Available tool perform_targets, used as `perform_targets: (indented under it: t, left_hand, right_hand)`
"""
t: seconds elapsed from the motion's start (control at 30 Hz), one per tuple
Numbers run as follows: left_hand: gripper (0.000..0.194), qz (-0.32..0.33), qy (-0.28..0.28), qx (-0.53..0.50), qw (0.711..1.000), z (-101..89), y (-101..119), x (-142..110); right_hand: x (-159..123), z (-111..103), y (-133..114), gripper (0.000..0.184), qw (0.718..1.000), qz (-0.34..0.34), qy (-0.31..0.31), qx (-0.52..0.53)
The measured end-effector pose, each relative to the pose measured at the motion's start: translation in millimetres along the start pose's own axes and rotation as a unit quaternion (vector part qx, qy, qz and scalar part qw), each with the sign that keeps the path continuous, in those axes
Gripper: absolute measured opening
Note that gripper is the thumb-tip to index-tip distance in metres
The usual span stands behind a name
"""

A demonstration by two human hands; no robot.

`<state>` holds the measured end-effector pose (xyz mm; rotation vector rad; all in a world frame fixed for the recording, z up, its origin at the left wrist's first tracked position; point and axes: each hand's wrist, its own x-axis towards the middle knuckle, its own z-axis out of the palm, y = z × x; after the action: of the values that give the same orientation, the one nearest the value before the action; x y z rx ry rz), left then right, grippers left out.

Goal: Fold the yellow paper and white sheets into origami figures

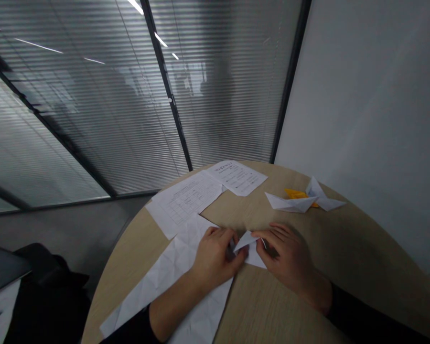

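My left hand [215, 255] and my right hand [286, 258] meet over a small folded piece of white paper [249, 246] on a round wooden table [344, 267]. Both hands pinch the paper's edges, fingers curled onto it. Under my left hand and forearm lies a large creased white sheet [172, 282]. Much of the folded piece is hidden by my fingers.
Two printed sheets, one [188, 200] and another [238, 177], lie at the table's far side. Folded white paper shapes [297, 203] with an orange piece [297, 193] sit to the right. A glass wall with blinds stands behind. A dark bag [46, 286] is at lower left.
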<state>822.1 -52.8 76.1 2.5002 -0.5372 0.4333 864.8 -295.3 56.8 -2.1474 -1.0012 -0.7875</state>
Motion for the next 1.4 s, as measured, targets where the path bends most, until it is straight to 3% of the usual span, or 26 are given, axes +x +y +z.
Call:
perform_targets:
  t: [0.13,0.27,0.43,0.6,0.83,1.07,1.17,1.27,1.4]
  left_hand:
    - [0.012,0.025,0.017,0.012,0.999,-3.5,-1.3,-2.0]
    - [0.009,0.056,0.026,0.005,0.998,-4.6,-1.8,-3.4]
    - [0.033,0.065,0.015,-0.009,0.998,-0.7,-3.9,-5.0]
    - [0.016,0.047,0.034,-0.101,0.993,-0.3,-9.1,-6.2]
    - [0.014,-0.026,0.001,-0.295,0.955,-2.4,-10.1,-4.5]
    - [0.023,-0.044,-0.036,-0.434,0.899,-8.6,-9.6,-4.6]
    - [0.032,-0.037,-0.036,-0.427,0.903,-10.7,-9.4,-3.2]
    - [0.029,-0.06,-0.021,-0.378,0.924,-8.9,-8.4,-1.9]
    - [0.025,-0.076,-0.014,-0.303,0.95,-3.2,-8.1,-2.1]
  right_hand:
    - [-1.6,-2.3,0.5,0.019,0.999,0.016,-0.023,0.02]
    - [-2.4,-4.9,0.7,0.025,0.999,0.023,-0.026,0.029]
    - [-5.0,-6.5,3.2,0.027,0.999,0.018,0.019,0.028]
    - [-3.1,-9.1,9.2,0.033,0.994,0.036,0.014,0.104]
    - [-7.5,-12.9,28.5,0.036,0.967,0.133,-0.06,0.207]
    - [-5.5,-16.5,26.9,0.026,0.946,0.128,-0.093,0.285]
    - [-4.3,-17.8,24.9,0.023,0.94,0.116,-0.098,0.307]
    - [-5.4,-15.1,24.4,0.023,0.944,0.119,-0.096,0.292]
    - [-6.5,-6.9,23.5,0.007,0.948,0.155,-0.107,0.257]
